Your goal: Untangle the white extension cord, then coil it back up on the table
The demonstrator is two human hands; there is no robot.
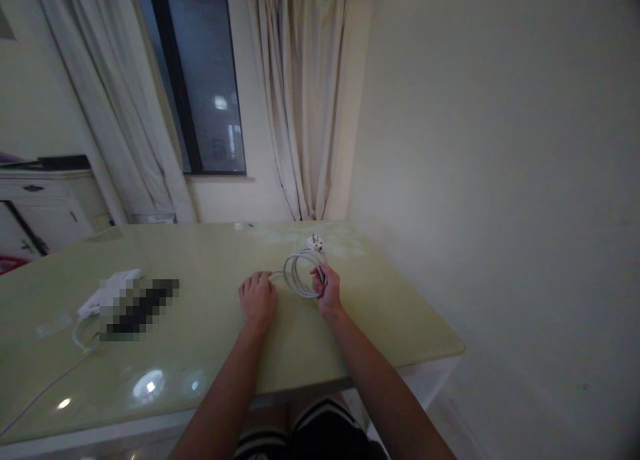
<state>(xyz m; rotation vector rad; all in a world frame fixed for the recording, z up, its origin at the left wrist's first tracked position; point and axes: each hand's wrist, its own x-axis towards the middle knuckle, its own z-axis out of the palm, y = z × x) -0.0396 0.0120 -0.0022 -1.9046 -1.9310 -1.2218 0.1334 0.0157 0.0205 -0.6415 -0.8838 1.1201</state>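
A pale grey power cord is wound into several loops above the table. My right hand is closed round the right side of the loops. At the far side of the coil, the cord's white plug points away from me with its prongs showing. To the left, my left hand rests low at the tabletop, back upward and fingers curled. A stretch of cord runs from the coil to its fingertips, where it goes out of sight under the hand.
The glossy pale green table meets a plain wall on its right. At left lie a white device with a cable and a dark blurred-out object. Curtains hang beyond the far edge.
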